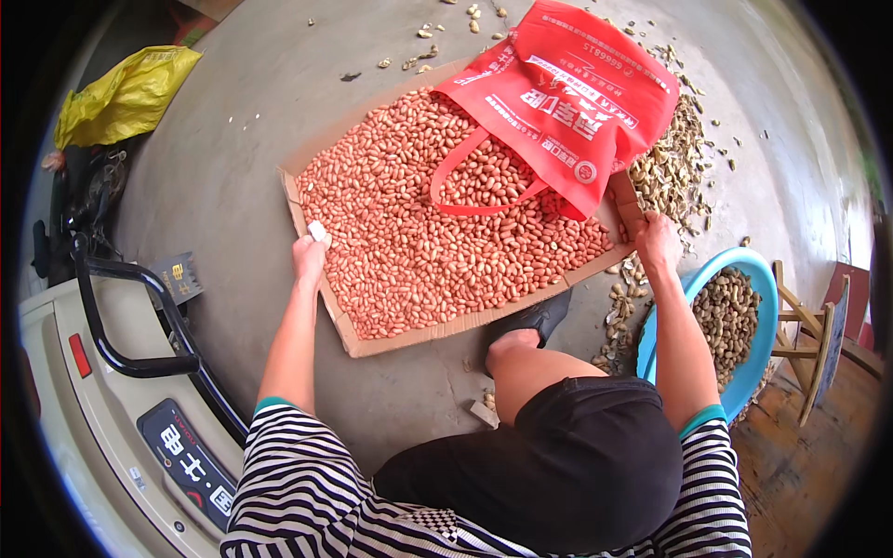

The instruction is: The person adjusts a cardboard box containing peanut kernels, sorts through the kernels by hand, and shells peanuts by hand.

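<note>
A shallow cardboard box (pixel 400 343) full of shelled, pinkish peanuts (pixel 391 251) is in front of me, slightly tilted in view. My left hand (pixel 311 258) is closed on its left edge; a small white piece (pixel 317 230) shows at the thumb, and I cannot tell what it is. On the right, my right hand (pixel 659 244) grips the box's right edge, its fingers partly hidden. A red non-woven bag (pixel 595 139) with white print lies over the far right part of the box. Its handle loop rests on the peanuts.
Empty peanut shells (pixel 682 163) are heaped beyond the box's right side. A blue basin (pixel 693 279) of unshelled peanuts stands by my right forearm, beside a wooden folding stool (pixel 807 349). A beige vehicle (pixel 102 409) with a black bar is at left, a yellow bag (pixel 130 93) behind it.
</note>
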Demonstrator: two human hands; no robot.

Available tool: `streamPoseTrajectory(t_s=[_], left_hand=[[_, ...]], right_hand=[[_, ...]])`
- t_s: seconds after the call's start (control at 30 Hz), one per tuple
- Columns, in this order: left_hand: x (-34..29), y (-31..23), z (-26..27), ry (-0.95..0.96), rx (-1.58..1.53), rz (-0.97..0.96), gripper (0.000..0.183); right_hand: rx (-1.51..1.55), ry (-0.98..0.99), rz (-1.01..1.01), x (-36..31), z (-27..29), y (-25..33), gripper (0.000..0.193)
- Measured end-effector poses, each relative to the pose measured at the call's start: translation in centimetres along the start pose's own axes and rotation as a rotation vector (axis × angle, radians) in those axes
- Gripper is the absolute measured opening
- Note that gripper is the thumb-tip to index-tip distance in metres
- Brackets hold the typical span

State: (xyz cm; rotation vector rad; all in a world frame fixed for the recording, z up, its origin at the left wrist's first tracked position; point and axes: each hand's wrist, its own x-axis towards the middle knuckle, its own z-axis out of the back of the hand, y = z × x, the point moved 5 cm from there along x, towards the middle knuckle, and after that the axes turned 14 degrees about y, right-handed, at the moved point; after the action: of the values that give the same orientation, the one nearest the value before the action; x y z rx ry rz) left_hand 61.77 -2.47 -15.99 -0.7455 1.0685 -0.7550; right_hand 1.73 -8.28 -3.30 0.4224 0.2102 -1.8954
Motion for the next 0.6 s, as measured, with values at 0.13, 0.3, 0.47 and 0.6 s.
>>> streamPoseTrajectory(t_s=[0.13,0.3,0.47,0.6], left_hand=[[1.0,-1.8,-0.4,0.023,0.048,-0.038,0.008],[2.3,-3.4,-0.3,-0.020,0.116,-0.109,0.010],[3.8,-3.2,-0.7,-0.036,0.208,-0.077,0.011],[4.7,-0.7,1.4,-0.092,0.307,-0.108,0.013]], right_hand=[[-0.009,-0.071,-0.030,-1.9,-0.2,-0.8,0.019],[0.034,-0.052,-0.098,-4.6,-1.2,-0.9,0.020],[0.021,-0.109,-0.085,-5.5,-2.6,-1.9,0.021],[-0.004,-0.121,0.039,-5.9,-3.4,-1.7,0.029]])
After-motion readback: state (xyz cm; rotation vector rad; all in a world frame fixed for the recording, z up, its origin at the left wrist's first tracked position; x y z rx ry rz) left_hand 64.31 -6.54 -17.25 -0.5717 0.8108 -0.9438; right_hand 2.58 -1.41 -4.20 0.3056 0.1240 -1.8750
